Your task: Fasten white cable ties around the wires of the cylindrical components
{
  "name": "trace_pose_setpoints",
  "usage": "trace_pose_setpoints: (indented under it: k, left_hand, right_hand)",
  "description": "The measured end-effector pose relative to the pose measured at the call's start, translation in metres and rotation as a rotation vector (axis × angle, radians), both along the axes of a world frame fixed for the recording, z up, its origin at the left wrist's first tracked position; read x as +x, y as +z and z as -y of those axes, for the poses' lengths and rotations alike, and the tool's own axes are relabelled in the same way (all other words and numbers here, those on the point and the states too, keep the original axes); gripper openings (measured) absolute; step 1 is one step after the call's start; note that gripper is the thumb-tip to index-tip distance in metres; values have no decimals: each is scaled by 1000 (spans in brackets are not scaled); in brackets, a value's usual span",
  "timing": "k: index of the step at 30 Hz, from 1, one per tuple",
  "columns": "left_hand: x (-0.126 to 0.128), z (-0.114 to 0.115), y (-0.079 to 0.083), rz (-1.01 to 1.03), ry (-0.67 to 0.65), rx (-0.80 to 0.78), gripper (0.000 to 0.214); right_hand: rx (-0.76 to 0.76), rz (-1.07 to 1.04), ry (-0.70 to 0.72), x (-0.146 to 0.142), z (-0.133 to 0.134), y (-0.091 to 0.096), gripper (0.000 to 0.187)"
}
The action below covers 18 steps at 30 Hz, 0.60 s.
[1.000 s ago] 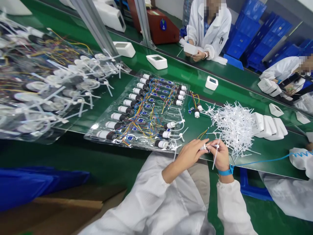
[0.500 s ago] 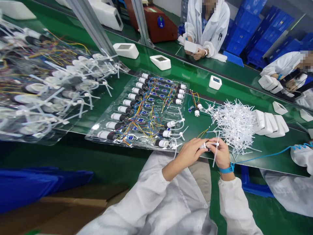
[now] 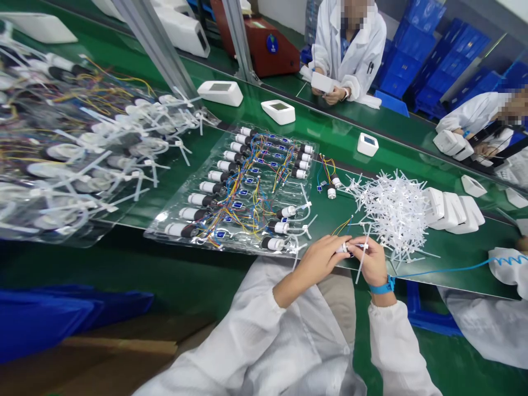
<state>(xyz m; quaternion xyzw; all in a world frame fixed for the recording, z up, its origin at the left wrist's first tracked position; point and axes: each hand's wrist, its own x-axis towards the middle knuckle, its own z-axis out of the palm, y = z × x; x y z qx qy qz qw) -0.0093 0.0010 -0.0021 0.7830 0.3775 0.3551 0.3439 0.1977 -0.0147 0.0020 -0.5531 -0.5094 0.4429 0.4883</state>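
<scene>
Near the front edge of the green bench, my left hand (image 3: 319, 261) is closed around a small white-and-black cylinder (image 3: 342, 248), mostly covered by my fingers. Yellow and blue wires (image 3: 341, 225) stretch behind it. My right hand (image 3: 374, 263), with a blue wrist strap, pinches white tubing with a T-shaped connector (image 3: 364, 246) close against the cylinder's end. Whether the two parts are joined is hidden by my fingers. A heap of similar white tube pieces (image 3: 394, 214) lies just beyond my right hand. To the left, a clear plastic tray (image 3: 159, 234) holds several wired cylinders, some with tubes fitted.
More trays of tubed, wired parts (image 3: 82, 159) are stacked at the left. Two loose cylinders (image 3: 331, 193) lie behind my hands. White housings (image 3: 435, 208) stand at the right. Devices with screens (image 3: 278, 111) sit on the belt. Co-workers (image 3: 350, 49) sit opposite.
The tube piece in my right hand has shifted slightly left, towards the cylinder. Devices on the belt have moved a little to the right. The view has shifted slightly.
</scene>
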Motion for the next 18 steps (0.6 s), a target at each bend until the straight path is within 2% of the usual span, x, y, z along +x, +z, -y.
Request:
trace_pose_setpoints:
  k: [7, 18]
  left_hand:
    - [3, 0, -3, -14, 12, 9, 40]
    - [-2, 0, -4, -90, -82, -4, 32]
  right_hand:
    - [109, 30, 61, -3, -2, 10, 4]
    - [113, 90, 143, -2, -1, 17, 1]
